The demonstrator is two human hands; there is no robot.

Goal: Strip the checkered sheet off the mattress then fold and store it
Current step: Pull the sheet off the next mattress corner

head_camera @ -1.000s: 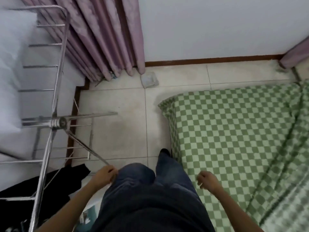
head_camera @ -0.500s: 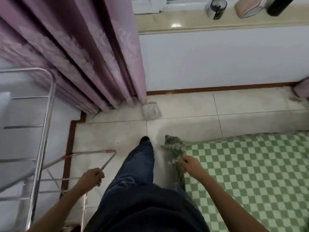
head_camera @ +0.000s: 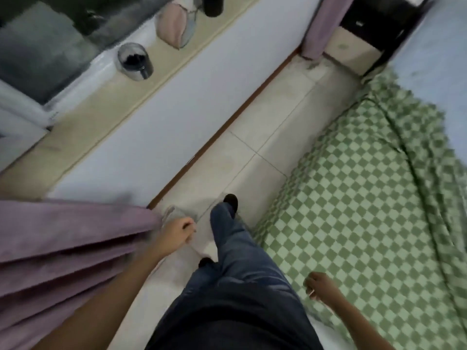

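The green checkered sheet (head_camera: 366,210) lies over the mattress on the right, with a bunched fold running along its far side. A white strip of mattress (head_camera: 321,327) shows under the sheet's near edge. My right hand (head_camera: 319,286) hovers at that near edge with its fingers curled; whether it pinches the cloth is unclear. My left hand (head_camera: 178,232) hangs loosely closed beside the purple curtain, holding nothing, above a grey rag on the floor.
A narrow tiled floor strip (head_camera: 265,147) runs between the wall and the mattress. The purple curtain (head_camera: 63,248) hangs at the left. The windowsill holds a dark jar (head_camera: 135,61) and a pink pouch (head_camera: 174,27). A bedside cabinet (head_camera: 353,54) stands at the far end.
The view has swung right along the wall. My right hand has left the sheet's bunched corner and sits lower along the edge. My left hand moved from the drying rack to the curtain.
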